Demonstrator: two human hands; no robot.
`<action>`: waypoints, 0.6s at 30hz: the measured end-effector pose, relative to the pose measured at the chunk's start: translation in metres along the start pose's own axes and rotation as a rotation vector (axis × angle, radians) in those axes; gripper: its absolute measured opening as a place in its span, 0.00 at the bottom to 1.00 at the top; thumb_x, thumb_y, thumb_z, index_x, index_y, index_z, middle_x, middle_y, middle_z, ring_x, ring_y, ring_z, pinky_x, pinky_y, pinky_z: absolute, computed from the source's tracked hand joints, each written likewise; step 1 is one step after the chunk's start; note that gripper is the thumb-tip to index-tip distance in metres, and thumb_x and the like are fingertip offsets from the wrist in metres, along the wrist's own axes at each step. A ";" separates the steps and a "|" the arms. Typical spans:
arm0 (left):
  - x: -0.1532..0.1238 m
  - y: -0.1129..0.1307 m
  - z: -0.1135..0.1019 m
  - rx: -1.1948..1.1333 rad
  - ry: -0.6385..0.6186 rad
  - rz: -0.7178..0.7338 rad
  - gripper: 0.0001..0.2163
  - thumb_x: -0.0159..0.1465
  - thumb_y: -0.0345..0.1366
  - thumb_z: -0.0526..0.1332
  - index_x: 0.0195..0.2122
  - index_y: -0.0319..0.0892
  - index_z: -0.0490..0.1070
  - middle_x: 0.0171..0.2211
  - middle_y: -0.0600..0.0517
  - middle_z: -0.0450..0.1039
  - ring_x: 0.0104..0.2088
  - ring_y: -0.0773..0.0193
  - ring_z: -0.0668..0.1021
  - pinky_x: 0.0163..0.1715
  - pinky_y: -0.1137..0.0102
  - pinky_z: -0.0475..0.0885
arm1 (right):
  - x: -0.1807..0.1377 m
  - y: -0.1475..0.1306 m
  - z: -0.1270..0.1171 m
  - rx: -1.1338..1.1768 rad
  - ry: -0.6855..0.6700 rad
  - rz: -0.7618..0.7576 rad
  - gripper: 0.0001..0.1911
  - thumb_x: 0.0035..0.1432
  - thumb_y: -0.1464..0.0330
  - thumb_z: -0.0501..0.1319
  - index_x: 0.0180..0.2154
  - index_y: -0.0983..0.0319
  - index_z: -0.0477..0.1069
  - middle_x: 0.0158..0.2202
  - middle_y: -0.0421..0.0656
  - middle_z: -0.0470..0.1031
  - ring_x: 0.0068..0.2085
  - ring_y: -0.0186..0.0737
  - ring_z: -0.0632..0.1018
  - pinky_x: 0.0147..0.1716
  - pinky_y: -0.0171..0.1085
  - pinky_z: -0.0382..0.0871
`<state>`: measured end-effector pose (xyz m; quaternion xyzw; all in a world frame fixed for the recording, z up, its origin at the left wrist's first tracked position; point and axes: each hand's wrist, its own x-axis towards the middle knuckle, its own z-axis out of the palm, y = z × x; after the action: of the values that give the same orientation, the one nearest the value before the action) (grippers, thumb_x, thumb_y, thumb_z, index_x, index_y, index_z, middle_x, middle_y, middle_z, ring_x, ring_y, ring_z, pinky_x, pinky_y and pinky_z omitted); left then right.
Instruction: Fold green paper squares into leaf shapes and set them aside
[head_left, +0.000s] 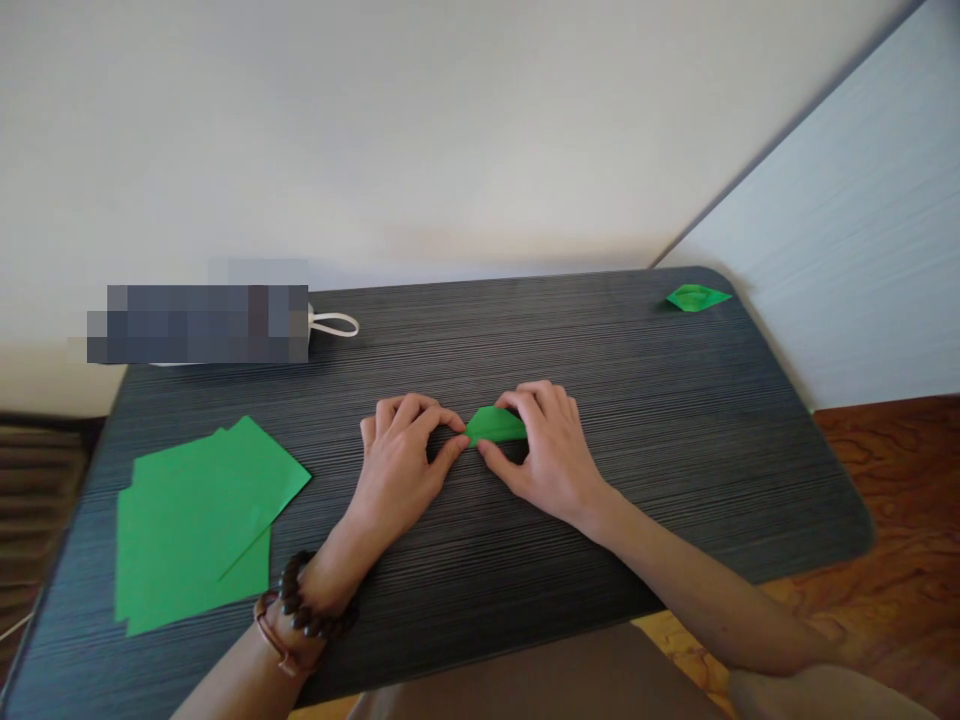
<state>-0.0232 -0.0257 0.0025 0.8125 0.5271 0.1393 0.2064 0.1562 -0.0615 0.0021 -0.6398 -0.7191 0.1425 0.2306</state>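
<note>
A small piece of folded green paper (496,424) lies between my hands over the middle of the dark table. My left hand (405,455) pinches its left tip between thumb and forefinger. My right hand (546,450) grips the right part, thumb at the near edge and fingers over the far edge, so that end is hidden. Dark beads and a brown cord circle my left wrist.
Several green paper sheets (195,510) overlap at the table's left. A pointed folded green paper shape (697,297) sits at the far right corner. At the back left is a blurred-out object with a white loop (337,324). A wall rises behind the table (675,420).
</note>
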 end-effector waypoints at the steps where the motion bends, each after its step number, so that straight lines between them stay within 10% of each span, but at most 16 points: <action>1: 0.000 0.000 0.000 -0.001 0.001 -0.001 0.05 0.60 0.40 0.60 0.37 0.49 0.72 0.40 0.51 0.69 0.46 0.52 0.64 0.42 0.56 0.58 | 0.000 -0.003 0.003 -0.013 0.016 -0.009 0.19 0.51 0.61 0.61 0.44 0.62 0.65 0.44 0.48 0.65 0.45 0.48 0.66 0.44 0.45 0.59; 18: -0.001 0.002 -0.001 0.000 -0.003 -0.006 0.05 0.60 0.40 0.60 0.37 0.50 0.72 0.41 0.52 0.69 0.47 0.53 0.65 0.44 0.57 0.58 | -0.005 0.008 0.000 0.044 0.028 0.034 0.22 0.50 0.69 0.61 0.48 0.60 0.62 0.47 0.48 0.62 0.48 0.48 0.66 0.48 0.47 0.61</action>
<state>-0.0226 -0.0272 0.0047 0.8112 0.5292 0.1374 0.2075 0.1634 -0.0649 -0.0029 -0.6489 -0.7014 0.1531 0.2520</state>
